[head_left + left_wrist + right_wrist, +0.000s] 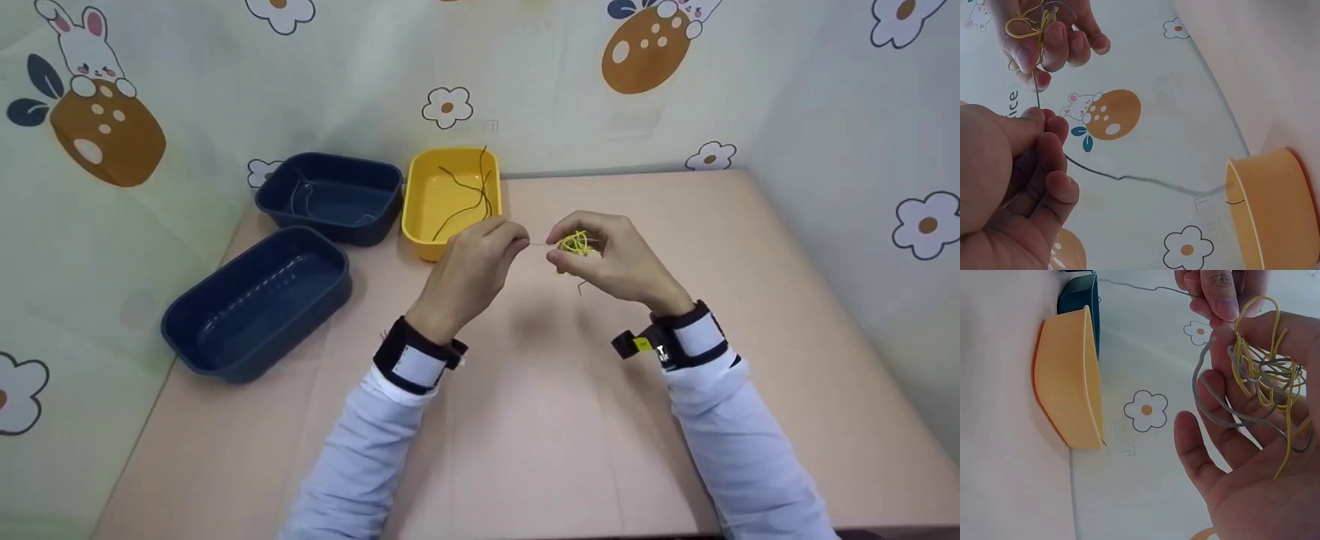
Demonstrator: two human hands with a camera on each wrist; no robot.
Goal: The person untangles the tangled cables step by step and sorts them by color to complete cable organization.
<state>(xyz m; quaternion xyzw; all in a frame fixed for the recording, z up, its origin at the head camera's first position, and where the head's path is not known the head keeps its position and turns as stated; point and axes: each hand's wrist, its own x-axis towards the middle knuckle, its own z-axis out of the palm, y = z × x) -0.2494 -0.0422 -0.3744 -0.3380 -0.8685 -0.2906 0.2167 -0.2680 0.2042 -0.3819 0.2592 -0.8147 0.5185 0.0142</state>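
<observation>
Both hands are raised close together over the table. My left hand pinches a thin grey cord between thumb and fingertips. One end of that cord trails free past the fingers in the left wrist view; the other runs taut to the right hand. Thumb and fingers of my right hand hold a tangle of yellow and grey cords, loosely looped together. A grey loop hangs out beside the fingers in the right wrist view. Part of the tangle is hidden behind the right thumb in the head view.
Beyond the left hand stands a yellow tub with several dark cords inside. Left of it, a dark blue tub holds a few thin cords. Another blue tub stands nearer, at the table's left side. A patterned cloth backs the table.
</observation>
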